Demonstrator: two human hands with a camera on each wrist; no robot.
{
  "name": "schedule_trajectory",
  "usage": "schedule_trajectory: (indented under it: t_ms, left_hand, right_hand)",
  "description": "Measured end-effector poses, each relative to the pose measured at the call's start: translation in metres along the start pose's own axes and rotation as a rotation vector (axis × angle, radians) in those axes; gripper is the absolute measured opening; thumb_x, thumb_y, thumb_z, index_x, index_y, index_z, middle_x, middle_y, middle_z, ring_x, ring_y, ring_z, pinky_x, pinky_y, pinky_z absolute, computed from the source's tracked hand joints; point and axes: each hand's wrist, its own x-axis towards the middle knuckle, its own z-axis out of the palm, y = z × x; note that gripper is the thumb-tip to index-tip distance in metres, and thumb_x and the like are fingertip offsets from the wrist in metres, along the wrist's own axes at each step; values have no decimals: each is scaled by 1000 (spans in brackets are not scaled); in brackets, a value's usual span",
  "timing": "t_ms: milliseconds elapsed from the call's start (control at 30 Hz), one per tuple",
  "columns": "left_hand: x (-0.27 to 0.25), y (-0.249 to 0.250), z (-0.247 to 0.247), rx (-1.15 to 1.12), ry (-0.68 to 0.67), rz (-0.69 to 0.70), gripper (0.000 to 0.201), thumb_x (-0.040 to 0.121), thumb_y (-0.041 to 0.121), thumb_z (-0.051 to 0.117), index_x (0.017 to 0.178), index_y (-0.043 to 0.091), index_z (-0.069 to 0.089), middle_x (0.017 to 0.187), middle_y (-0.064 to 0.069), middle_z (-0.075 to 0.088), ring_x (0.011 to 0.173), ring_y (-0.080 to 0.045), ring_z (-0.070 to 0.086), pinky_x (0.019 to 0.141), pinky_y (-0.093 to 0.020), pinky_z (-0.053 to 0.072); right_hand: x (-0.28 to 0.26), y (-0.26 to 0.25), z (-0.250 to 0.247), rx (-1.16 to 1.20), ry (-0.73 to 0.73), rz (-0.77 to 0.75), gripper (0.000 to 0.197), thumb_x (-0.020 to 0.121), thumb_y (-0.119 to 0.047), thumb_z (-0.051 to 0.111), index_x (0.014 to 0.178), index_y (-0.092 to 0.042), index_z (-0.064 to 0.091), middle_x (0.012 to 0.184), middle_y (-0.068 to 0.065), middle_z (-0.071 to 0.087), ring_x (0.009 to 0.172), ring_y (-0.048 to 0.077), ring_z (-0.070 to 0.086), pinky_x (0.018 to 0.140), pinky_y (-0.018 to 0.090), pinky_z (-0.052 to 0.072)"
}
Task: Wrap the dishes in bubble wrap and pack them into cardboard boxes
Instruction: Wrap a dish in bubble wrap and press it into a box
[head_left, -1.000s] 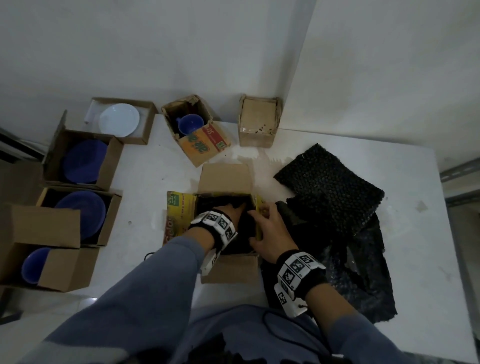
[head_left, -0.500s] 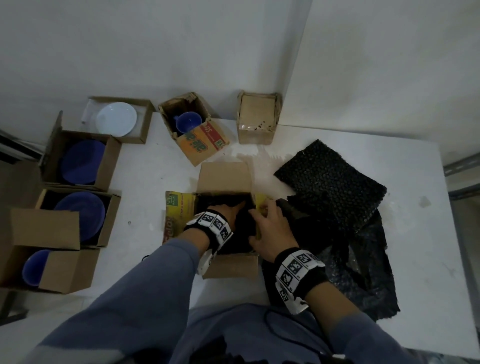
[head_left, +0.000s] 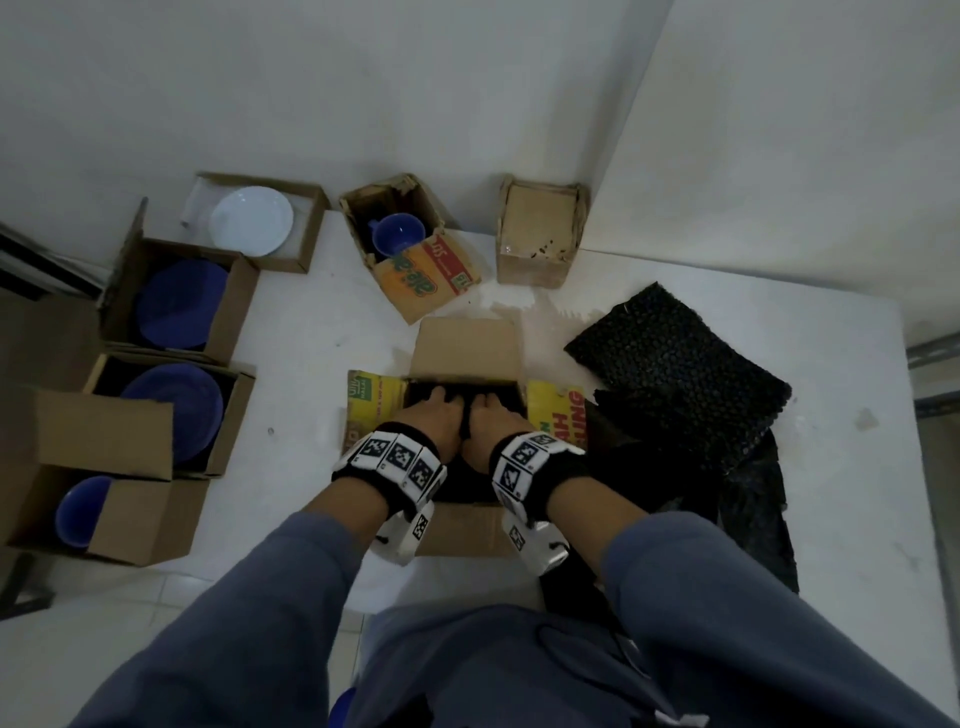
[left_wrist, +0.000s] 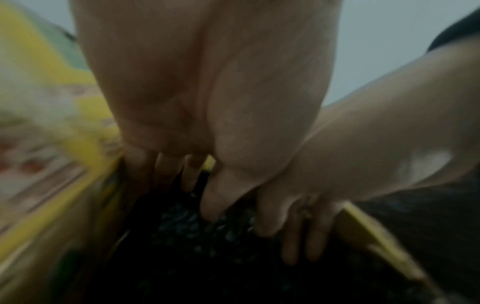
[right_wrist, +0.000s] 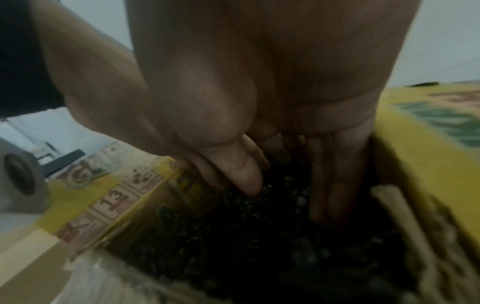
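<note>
From the head camera, both hands were down inside the open cardboard box at the middle of the white bench, side by side. The left hand and the right hand lay with fingers extended onto the black bubble-wrapped bundle filling the box; the hands and wristbands hid most of that bundle. Loose black bubble wrap lay just right of the box, touching its yellow flap. Behind stood a tilted printed box holding a blue cup, and beside it a closed brown box. To the left, off the bench edge, sat a box with a white plate, two boxes each with a blue plate, and one with a blue bowl.

In the left wrist view, blurred, the left hand pressed straight fingers and thumb into the bubble wrap, gripping nothing; the right hand rested alongside on the same wrap.

The right wrist view showed the right hand with relaxed, extended fingers flat on the dark wrap, the left hand close beside, yellow flaps on either side.
</note>
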Motion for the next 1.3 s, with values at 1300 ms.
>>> schedule_trajectory:
  t_ms: [1300]
  left_hand:
    - [25,3,0,-230,22,-213,49,103,19,40,147,-1,29,151,-21,27,135,-37,35,108,-43,36]
  right_hand:
    - [46,15,14,184,-8,181,93,95,-41,55,154,-9,-10,160,17,2,119,38,53,84,41,43]
